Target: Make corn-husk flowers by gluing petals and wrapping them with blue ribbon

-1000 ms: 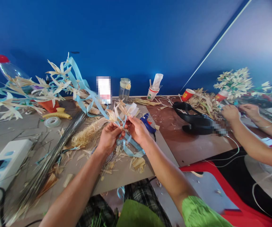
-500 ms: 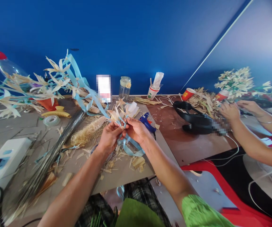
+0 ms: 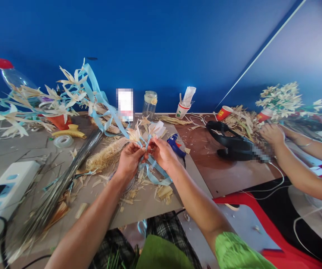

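My left hand (image 3: 130, 160) pinches the stem of a pale corn-husk flower (image 3: 135, 134), its petals pointing up and away from me. Close against it, my right hand (image 3: 164, 154) has thumb and fingers closed on the light blue ribbon (image 3: 157, 180) that wraps the stem. A loose loop of that ribbon hangs below onto the table. Just past my right hand lies a blue glue gun (image 3: 177, 145). Beside my left hand is a corn cob with stringy fibres (image 3: 105, 155). My fingers partly cover the stem.
A bundle of thin wires (image 3: 62, 186) and a white power strip (image 3: 9, 186) are at left, below finished husk flowers (image 3: 72, 99). A bottle (image 3: 149, 104) and a paper cup (image 3: 182, 110) stand by the wall. Black headgear (image 3: 228, 144) lies near another person's hands (image 3: 272, 134).
The view has shifted slightly, moving the surroundings a little to the right. My right fingers have parted slightly from the left ones at the stem.
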A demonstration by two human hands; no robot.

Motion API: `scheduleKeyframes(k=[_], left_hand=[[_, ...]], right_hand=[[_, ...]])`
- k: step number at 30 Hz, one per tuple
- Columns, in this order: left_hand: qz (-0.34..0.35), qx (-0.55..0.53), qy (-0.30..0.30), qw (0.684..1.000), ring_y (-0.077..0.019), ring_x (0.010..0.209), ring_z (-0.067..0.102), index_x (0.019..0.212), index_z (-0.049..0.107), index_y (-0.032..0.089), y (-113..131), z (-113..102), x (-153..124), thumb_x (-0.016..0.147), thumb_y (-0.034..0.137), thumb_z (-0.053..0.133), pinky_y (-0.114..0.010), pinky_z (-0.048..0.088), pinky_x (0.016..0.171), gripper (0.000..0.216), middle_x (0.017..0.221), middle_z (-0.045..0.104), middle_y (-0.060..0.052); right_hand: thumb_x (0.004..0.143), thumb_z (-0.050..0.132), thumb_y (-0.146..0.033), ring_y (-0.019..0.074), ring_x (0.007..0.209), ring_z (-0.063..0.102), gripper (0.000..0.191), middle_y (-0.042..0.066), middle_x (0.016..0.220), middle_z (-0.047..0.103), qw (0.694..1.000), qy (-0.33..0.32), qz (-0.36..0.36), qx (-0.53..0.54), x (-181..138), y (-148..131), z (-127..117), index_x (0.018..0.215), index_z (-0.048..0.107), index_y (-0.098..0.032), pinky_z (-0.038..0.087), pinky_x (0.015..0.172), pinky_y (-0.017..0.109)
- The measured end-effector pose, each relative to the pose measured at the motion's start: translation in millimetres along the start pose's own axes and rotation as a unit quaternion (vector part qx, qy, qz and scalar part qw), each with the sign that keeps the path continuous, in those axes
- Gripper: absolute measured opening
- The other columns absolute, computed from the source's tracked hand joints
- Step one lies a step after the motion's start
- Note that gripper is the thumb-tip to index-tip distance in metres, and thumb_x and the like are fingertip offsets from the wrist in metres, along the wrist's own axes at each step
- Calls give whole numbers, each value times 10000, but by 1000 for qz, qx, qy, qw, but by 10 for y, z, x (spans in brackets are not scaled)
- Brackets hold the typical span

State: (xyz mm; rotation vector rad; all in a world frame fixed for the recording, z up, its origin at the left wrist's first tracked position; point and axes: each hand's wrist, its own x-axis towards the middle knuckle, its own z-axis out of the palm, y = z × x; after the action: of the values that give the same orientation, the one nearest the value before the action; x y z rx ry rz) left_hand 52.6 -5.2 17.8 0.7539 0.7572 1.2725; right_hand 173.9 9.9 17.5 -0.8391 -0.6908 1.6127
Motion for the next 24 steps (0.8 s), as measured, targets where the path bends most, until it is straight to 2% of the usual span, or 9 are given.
scheduleKeyframes(k=[6,12,18,24], left_hand=[[6,35,-31,999,-82,412,513,671,478,162,-76,-8,11,597,228,762,-185,364,407,300,513,597,14],[-3,20,-32,999,-78,411,512,656,475,157,-75,10,-5,571,226,778,-185,359,393,323,555,619,6],[-16,-9,-20,1000,-73,413,516,666,491,151,-23,39,-22,540,213,796,-183,363,382,336,617,648,-3],[-22,-17,-15,999,-62,426,514,698,490,151,10,32,-30,553,193,787,-172,355,381,333,673,674,-20]], right_hand=[[633,748,-396,107,356,489,360,-88,460,464,997,-48,55,-12,-27,-4,28,648,453,-191,490,431,287],[646,727,-300,120,348,508,280,-85,443,481,997,-37,64,4,-20,-28,6,655,474,-181,509,430,308],[683,713,-350,141,401,531,253,-71,471,492,994,-80,68,21,-3,-25,-30,787,563,-175,529,467,352],[760,639,-412,155,468,552,286,-55,528,526,987,-116,103,49,26,-36,-67,927,594,-185,531,532,364]])
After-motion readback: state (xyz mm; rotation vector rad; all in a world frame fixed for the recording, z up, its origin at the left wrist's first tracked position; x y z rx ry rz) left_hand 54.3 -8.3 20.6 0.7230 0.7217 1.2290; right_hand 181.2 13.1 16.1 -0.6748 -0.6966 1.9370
